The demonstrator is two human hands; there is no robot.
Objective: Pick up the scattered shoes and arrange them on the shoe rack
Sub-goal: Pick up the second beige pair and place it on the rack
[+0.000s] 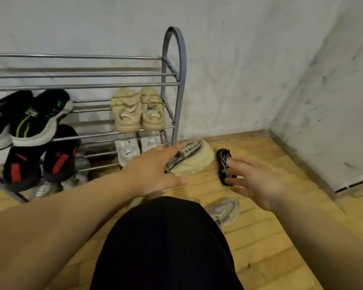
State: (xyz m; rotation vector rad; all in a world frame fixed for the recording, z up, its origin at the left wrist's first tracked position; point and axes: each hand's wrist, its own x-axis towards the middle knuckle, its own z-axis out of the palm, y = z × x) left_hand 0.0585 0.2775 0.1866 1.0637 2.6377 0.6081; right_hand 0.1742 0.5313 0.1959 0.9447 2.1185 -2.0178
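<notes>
At the left of the frame the shoe rack [174, 80] holds black sneakers [29, 120], black-and-red slippers [38, 162], a beige pair [138, 114] and a white pair [130, 149]. The left arm stretches forward from the lower left. The left hand [153, 172] is spread wide, fingers over the top of a beige shoe [197, 162] on the floor [270, 237] just right of the rack, thumb below it, not closed. Just right lies a black shoe [223, 162]. The right hand [258, 181] is splayed, fingertips at that shoe; contact is unclear. A grey sneaker [226, 208] lies lower centre.
</notes>
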